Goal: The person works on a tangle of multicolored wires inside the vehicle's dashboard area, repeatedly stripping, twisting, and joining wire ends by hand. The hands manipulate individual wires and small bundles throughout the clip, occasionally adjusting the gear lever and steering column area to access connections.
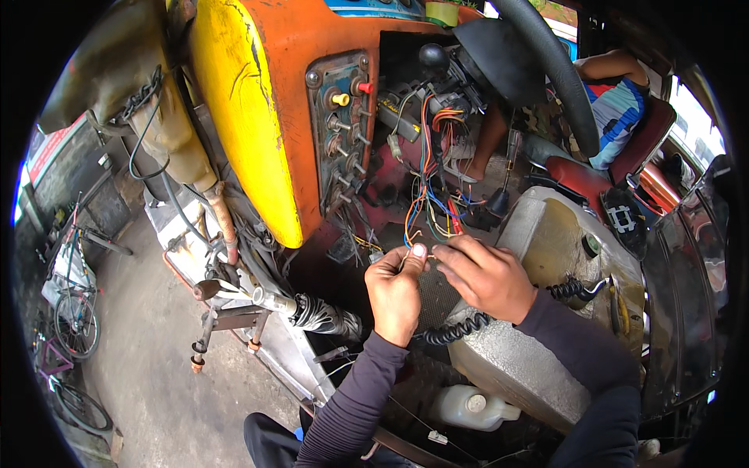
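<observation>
A bundle of loose coloured wires (424, 175) hangs below the steering column, with blue, orange, red and white strands reaching down to my hands. My left hand (394, 296) is closed, its thumb pressed over the forefinger on a thin wire. Close beside it, my right hand (490, 279) has its fingers bent together in a pinch at the same wire. A short orange strand shows in the narrow gap between the fingertips; its end is hidden. Just behind the right fingers is a red-sheathed wire or handle (455, 218).
Left of the wires stands an orange panel with switches (339, 132) and yellow trim (242, 117). A steering wheel (573, 86) is above right. A silver engine cover (530, 343), black coiled cord (460, 329) and plastic jug (474, 407) lie nearby. A person (616, 109) sits beyond.
</observation>
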The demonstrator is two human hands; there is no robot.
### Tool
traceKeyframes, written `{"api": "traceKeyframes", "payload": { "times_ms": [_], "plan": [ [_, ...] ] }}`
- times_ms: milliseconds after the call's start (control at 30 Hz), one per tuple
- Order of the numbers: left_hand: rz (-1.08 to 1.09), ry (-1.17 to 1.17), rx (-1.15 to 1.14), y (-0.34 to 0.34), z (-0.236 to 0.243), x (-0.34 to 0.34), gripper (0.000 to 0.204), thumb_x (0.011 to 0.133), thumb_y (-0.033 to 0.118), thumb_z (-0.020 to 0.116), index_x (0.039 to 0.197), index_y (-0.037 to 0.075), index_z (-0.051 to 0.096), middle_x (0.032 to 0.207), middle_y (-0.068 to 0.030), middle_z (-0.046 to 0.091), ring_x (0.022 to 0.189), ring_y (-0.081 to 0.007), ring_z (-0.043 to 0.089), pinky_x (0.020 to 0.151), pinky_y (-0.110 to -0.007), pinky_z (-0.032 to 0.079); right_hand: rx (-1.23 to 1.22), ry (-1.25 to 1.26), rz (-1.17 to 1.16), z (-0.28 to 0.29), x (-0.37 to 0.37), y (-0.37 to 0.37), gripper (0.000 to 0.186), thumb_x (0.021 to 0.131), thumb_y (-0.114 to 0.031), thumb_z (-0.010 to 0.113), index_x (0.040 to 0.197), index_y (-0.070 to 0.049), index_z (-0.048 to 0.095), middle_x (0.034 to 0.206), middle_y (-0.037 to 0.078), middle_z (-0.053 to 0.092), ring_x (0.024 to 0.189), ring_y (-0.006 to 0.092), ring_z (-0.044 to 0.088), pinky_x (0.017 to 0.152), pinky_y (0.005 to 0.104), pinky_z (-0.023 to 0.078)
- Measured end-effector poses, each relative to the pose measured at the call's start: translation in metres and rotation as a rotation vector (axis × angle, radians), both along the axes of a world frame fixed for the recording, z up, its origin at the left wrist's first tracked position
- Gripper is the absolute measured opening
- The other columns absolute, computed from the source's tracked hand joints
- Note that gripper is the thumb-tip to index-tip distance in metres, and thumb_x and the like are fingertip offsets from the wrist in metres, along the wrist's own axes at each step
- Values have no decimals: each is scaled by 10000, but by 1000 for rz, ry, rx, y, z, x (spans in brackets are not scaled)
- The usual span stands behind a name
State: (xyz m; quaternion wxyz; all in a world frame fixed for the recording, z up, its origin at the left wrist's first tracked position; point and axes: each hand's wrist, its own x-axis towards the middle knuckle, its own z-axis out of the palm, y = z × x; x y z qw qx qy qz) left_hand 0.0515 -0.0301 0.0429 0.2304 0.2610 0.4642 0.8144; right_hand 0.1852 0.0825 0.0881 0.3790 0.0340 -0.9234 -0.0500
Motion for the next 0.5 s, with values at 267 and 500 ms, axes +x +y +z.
{"api": "traceKeyframes", "payload": {
  "times_ms": [267,500],
  "plan": [
    [-69,-75,29,0,-1,11,213,1065,185,720,915,34,731,729,55,598,514,-11,357,466,-231,237,-163,-28,-4,-2,0,-3,173,965,-132,715,1076,-1,692,989,90,676,742,217,706,660,342,578],
    [-22,-6,73,9,-3,16,183,1055,173,730,948,26,747,742,35,634,527,-9,396,472,-220,259,-1553,-321,179,9,-4,16,148,1062,-131,631,1068,11,671,840,60,646,585,144,640,486,302,484]
  ]
}}
